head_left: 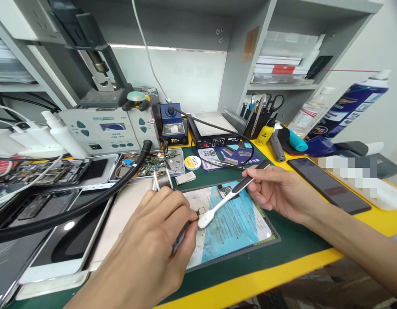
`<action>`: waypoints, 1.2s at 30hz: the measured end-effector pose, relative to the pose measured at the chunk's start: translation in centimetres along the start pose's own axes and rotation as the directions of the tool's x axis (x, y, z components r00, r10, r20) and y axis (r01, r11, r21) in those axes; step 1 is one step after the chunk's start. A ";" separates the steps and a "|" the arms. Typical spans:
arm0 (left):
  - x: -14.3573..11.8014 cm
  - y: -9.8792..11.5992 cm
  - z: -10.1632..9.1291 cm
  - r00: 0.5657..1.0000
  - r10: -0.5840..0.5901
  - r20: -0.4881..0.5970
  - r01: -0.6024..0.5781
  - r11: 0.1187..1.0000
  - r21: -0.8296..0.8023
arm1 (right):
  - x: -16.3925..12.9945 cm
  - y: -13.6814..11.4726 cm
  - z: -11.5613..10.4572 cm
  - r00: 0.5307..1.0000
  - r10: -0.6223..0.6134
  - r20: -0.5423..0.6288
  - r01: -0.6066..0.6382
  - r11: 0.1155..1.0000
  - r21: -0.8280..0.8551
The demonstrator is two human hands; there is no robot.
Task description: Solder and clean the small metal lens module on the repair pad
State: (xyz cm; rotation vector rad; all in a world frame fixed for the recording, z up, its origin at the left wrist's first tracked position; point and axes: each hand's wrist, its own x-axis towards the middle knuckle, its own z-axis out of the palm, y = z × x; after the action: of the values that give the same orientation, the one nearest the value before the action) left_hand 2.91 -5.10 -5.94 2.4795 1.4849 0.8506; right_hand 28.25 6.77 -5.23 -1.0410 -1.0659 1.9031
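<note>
Between the fingers and thumb of my left hand (160, 234) is a small electronic part (201, 211) with a square metal frame at its tip; most of it is hidden by the fingers. My right hand (277, 189) grips a white toothbrush (229, 196) by its black-backed handle. The brush head lies right at the part's tip, its bristle side turned down and out of sight. Both hands are over a blue and white work mat (230, 234), which has another small dark part (221, 189) near its far edge.
Opened phones (72, 227) lie at the left, crossed by a thick black hose (127, 180) from the rework station (111, 128). Behind the mat are a solder spool (163, 178), a round tin (192, 162) and a tray of circuit boards (153, 163). A dark phone (329, 184) is at right.
</note>
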 end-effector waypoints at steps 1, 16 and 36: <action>0.1 0.0 0.0 1.000 0.001 -0.005 -0.001 1.000 -0.001 | 0.0 0.0 0.0 1.000 -0.008 -0.010 0.008 1.000 -0.001; 0.1 0.0 0.0 1.000 -0.002 -0.009 0.002 1.000 0.000 | -0.2 0.3 0.1 0.995 -0.079 -0.060 0.076 0.996 -0.039; 0.0 0.0 0.1 1.000 0.005 -0.016 -0.005 1.000 0.001 | -0.5 -0.3 0.2 0.984 -0.127 -0.121 0.125 0.992 -0.024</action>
State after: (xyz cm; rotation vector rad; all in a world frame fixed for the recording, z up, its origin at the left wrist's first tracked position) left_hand 2.94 -5.04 -5.98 2.4839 1.4846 0.8737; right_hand 28.40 6.38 -4.73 -1.0595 -1.0528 1.7101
